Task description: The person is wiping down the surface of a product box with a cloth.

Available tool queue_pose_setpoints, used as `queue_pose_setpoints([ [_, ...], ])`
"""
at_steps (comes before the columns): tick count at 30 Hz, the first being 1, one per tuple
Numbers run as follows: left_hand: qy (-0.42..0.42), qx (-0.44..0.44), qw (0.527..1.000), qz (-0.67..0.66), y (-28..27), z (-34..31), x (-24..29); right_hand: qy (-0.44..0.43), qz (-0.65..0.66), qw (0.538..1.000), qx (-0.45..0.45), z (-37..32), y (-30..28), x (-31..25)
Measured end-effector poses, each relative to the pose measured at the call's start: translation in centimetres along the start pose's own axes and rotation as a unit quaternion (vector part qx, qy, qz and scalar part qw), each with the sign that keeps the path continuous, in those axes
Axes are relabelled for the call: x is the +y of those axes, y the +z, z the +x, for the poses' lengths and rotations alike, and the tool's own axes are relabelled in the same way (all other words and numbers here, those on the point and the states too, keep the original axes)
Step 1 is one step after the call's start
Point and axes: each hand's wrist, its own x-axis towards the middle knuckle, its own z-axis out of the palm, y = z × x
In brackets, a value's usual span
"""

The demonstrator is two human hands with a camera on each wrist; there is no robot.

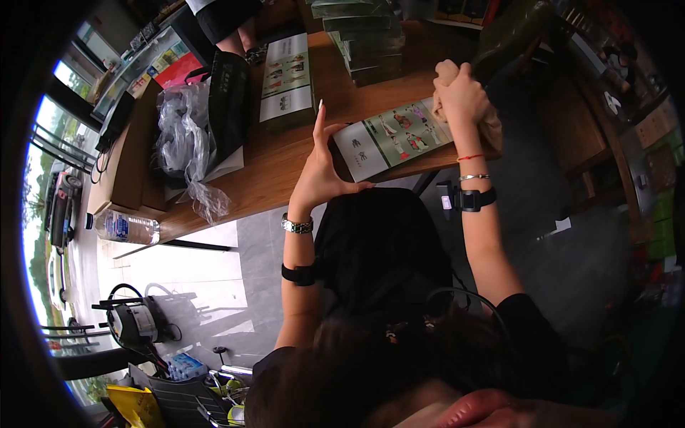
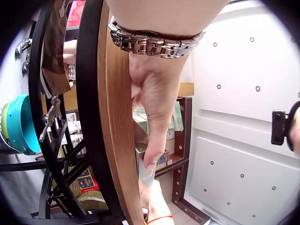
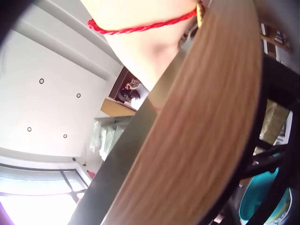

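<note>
A flat printed box [image 1: 391, 139] with small colourful figures lies at a slant near the table's front edge. Spread around its left end is my left hand [image 1: 317, 171], index finger raised and thumb out along the near side. In the left wrist view, the thumb of my left hand [image 2: 157, 122] lies at the edge of the box [image 2: 144, 161]. My right hand [image 1: 462, 100] grips a crumpled tan cloth [image 1: 491, 132] at the right end of the box. The right wrist view shows the dark side of the box [image 3: 119, 171], with the fingers hidden.
A second printed box [image 1: 285, 78] lies farther back, beside stacked wrapped boxes [image 1: 364, 43]. Crumpled clear plastic [image 1: 187, 135] and a black bag [image 1: 227, 100] are on the left. A water bottle [image 1: 127, 227] lies by the table's left edge. Someone stands behind the table.
</note>
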Motion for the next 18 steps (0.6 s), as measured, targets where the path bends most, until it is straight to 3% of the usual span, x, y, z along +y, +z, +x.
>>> queue_pose_setpoints([
  [3, -0.006, -0.004, 1.0, 0.011, -0.1, 0.1, 0.0, -0.057, 0.05, 0.995, -0.061, -5.1, -1.9, -5.1],
  [5, -0.008, -0.009, 1.0, 0.014, 0.1, 0.0, 0.0, -0.148, 0.122, 0.978, -0.083, -9.1, -2.5, -8.3],
  [8, 0.0, 0.01, 1.0, -0.027, 0.0, -0.3, -0.6, -0.242, 0.176, 0.954, 0.025, -14.0, -1.4, -12.1],
  [11, -0.021, 0.009, 0.997, -0.077, 0.1, -0.5, -0.6, -0.208, 0.265, 0.937, -0.094, -13.1, -2.7, -11.0],
  [14, -0.013, -0.006, 0.999, -0.037, -0.2, -0.3, -0.4, -0.228, 0.268, 0.934, -0.057, -10.5, -2.5, -8.4],
  [18, -0.006, -0.027, 0.999, 0.033, -0.5, 0.0, 0.7, -0.094, 0.165, 0.98, -0.052, -4.2, -1.4, -2.4],
])
